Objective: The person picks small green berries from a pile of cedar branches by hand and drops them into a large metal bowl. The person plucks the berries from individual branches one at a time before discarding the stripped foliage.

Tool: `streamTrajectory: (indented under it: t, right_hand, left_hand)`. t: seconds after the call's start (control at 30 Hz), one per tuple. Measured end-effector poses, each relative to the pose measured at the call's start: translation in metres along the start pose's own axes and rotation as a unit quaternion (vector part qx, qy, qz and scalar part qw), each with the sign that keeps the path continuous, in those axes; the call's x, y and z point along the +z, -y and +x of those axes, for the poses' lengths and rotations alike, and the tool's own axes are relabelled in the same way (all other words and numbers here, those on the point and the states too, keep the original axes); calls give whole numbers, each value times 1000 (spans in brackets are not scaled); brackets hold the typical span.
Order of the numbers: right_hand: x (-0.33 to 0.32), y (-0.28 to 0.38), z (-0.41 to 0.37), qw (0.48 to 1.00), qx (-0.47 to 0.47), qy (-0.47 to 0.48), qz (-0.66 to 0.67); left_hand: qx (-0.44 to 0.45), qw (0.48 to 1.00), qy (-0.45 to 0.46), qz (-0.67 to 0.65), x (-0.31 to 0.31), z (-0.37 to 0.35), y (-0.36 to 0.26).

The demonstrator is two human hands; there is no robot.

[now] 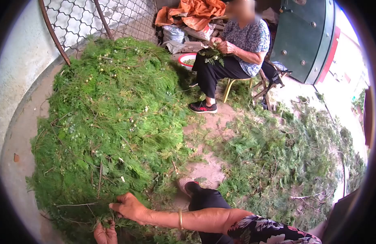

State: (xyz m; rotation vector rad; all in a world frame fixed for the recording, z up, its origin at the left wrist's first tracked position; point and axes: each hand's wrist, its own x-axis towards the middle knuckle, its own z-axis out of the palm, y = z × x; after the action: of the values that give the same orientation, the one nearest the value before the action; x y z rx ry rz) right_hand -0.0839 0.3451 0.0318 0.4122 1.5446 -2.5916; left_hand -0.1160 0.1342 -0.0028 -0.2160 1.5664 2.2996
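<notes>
A big heap of green conifer sprigs, dotted with small pale cones, fills the left half of the head view. Over its near edge, my right hand has its fingers closed on a conifer sprig. Just below it, my left hand pinches the same greenery between thumb and fingers. Both hands are close together, and the exact grip points are partly hidden among the leaves. A bare twig lies just left of my right hand.
Across from me a seated person holds a sprig beside a red-rimmed basin. Loose sprigs cover the floor on the right. Behind stand an orange tarp, a wire mesh panel and a green metal door.
</notes>
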Motion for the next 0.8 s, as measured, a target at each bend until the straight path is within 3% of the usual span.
streamTrajectory:
  t: [0.03, 0.07, 0.1, 0.13, 0.17, 0.2, 0.23, 0.27, 0.33, 0.37, 0.43, 0.47, 0.53, 0.67, 0.73, 0.8]
  right_hand:
    - [1, -1, 0, 999, 2, 6, -34]
    - [1, -4, 2, 999, 4, 5, -37]
    - [2, -8, 4, 999, -7, 4, -52]
    - [3, -11, 6, 998, -18, 3, -67]
    - [4, -12, 7, 998, -17, 3, -68]
    - [5, -11, 7, 998, -23, 5, -50]
    - [6, -11, 7, 999, -29, 7, -32]
    - [7, -12, 8, 999, -27, 6, -34]
    - [9, -15, 9, 1000, -20, 11, -16]
    - [11, -17, 10, 1000, -19, 11, -17]
    - [14, -19, 11, 999, -20, 22, -13]
    - [14, -19, 11, 1000, -19, 21, -13]
    - [13, -16, 11, 997, 19, 57, -38]
    - [15, -19, 13, 999, 8, 33, -32]
    - [14, -17, 12, 998, 4, 37, -43]
    - [14, -20, 12, 999, -5, 37, -36]
  left_hand:
    - [-103, 974, -69, -191, 17, -7, -8]
    - [-105, 973, -69, -194, 8, -5, -2]
    - [71, 996, 22, 51, -10, -4, 8]
    - [240, 919, 111, 292, -22, -3, 13]
    - [239, 920, 110, 291, -36, -5, 12]
    - [277, 834, 122, 462, -43, -11, 5]
    - [305, 716, 129, 615, -46, -14, 1]
    - [303, 718, 129, 613, -46, -17, 6]
    - [129, 912, -6, 388, -26, -28, 14]
    - [128, 913, -6, 388, -24, -29, 8]
    - [293, 766, 120, 559, -25, -33, -7]
    - [292, 767, 121, 558, -29, -31, -5]
    - [162, 896, 67, 408, -44, -26, 5]
    - [133, 920, 22, 368, -67, -17, 21]
    - [54, 940, 15, 338, -71, -15, 19]
    - [75, 928, 20, 364, -58, -22, 14]
